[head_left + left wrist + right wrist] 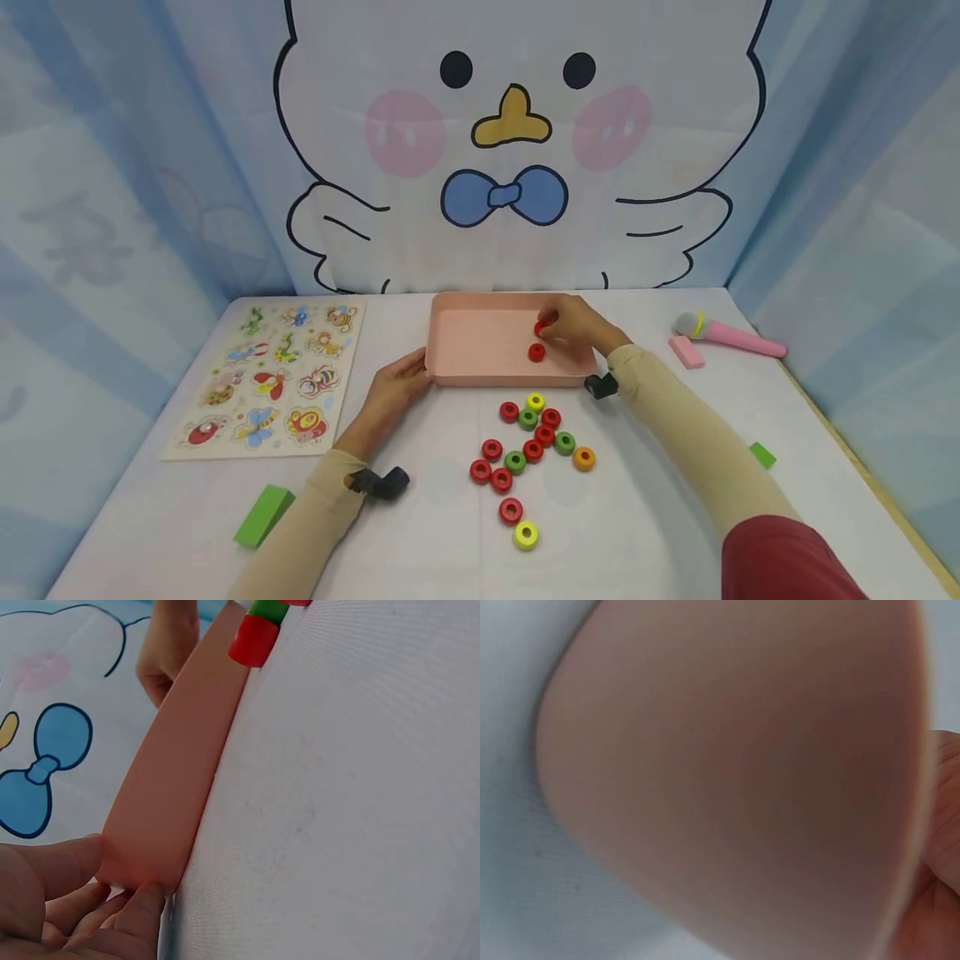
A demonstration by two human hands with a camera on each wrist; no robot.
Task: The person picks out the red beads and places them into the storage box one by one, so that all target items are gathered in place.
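Observation:
A shallow pink tray [480, 342] lies on the table in the head view. My left hand [399, 385] grips its near left corner; in the left wrist view the thumb is at the rim and curled fingers [142, 919] press the side wall. Over the tray's right part, my right hand [579, 323] pinches a red ring-shaped bead [539, 329], partly hidden by the fingers. Another red bead [536, 352] sits just in front of it on the tray floor. The right wrist view shows mostly the blurred tray wall [727, 772], with part of the hand behind it.
Several red, green, yellow and orange beads [532, 451] are scattered before the tray. An insect picture board [262, 379] lies left, a green block [264, 516] nearer. Rightward are a pink microphone [738, 337], a pink block [686, 352] and a green piece [762, 455].

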